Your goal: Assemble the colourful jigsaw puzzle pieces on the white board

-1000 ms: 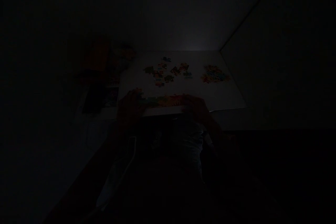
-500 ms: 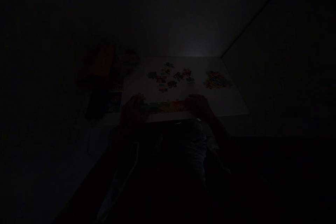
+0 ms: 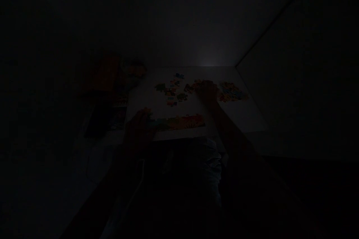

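Observation:
The view is very dark. A joined strip of puzzle pieces [image 3: 179, 122], green at the left and orange-red at the right, lies along the near edge of a white table [image 3: 230, 119]. My left hand [image 3: 138, 125] rests at the strip's left end; its fingers are too dim to read. Farther back, my right hand [image 3: 206, 91] is over the right side of some loose pieces [image 3: 170, 92], its fingers pointing away. Whether it holds a piece cannot be made out. To its right lies a heap of pieces [image 3: 232, 91].
An orange object [image 3: 108, 73] stands left of the table's back part. Below it are a dark item [image 3: 98, 119] and a dark picture-like sheet [image 3: 118, 117]. A wall [image 3: 190, 26] rises behind the table.
My right hand has left the strip's right end and moved away from me to the loose pieces. My left hand stays at the left end. The view has shifted slightly.

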Demonstrator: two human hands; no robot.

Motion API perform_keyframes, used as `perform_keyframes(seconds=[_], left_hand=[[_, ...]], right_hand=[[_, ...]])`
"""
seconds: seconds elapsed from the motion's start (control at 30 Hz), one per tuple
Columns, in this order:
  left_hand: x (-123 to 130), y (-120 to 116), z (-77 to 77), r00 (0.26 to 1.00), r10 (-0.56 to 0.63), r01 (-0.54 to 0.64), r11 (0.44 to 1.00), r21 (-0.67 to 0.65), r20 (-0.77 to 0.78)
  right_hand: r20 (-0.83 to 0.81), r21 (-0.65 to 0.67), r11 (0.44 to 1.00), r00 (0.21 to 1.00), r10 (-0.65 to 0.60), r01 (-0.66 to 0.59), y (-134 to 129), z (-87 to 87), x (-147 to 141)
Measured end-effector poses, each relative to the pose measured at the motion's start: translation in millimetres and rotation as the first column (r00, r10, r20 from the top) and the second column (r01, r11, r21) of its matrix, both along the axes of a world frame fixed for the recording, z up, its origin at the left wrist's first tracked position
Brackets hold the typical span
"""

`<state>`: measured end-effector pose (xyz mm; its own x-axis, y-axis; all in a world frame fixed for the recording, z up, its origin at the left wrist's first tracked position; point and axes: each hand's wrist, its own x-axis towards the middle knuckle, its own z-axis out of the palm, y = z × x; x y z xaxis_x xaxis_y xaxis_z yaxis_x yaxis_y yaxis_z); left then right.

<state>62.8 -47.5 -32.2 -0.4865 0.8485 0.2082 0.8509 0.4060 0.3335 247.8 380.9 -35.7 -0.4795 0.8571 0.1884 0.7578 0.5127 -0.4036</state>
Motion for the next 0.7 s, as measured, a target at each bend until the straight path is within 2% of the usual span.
perform_keyframes(seconds=[0.23, 0.33, 0.37, 0.43, 0.53, 0.6, 0.7], left_hand=[[2.6, 0.2, 6.1, 0.998, 0.0, 0.0, 1.0, 0.004, 0.064], [4.5, 2.5, 10.7, 0.998, 0.015, -0.014, 1.0, -0.019, 0.058], [5.1, 3.3, 11.9, 0.998, 0.018, -0.017, 0.999, -0.027, 0.053], [5.9, 4.4, 13.2, 0.999, 0.019, -0.017, 0.999, -0.036, 0.048], [6.1, 5.0, 12.9, 0.998, 0.011, -0.01, 1.0, -0.024, 0.057], [5.9, 5.2, 12.3, 0.998, 0.003, -0.002, 1.0, -0.012, 0.067], [5.5, 6.1, 12.7, 0.997, 0.008, -0.007, 1.0, -0.006, 0.071]], right_hand=[[-0.172, -0.008, 0.997, 0.982, -0.073, 0.073, 6.4, -2.3, -0.4], [-0.27, 0.033, 0.995, 0.959, -0.086, 0.099, 7.9, -0.4, 3.6], [-0.283, 0.059, 0.996, 0.958, -0.044, 0.063, 6.6, 0.3, 8.5], [-0.277, 0.108, 0.99, 0.953, 0.121, -0.094, 0.4, 0.7, 25.4], [-0.243, 0.134, 0.932, 0.9, 0.361, -0.338, -16.6, -1.8, 63.5], [-0.207, 0.096, 0.906, 0.882, 0.423, -0.412, -28.9, -4.1, 88.2], [-0.149, -0.003, 0.905, 0.895, 0.42, -0.426, -43.1, -4.6, 110.1]])
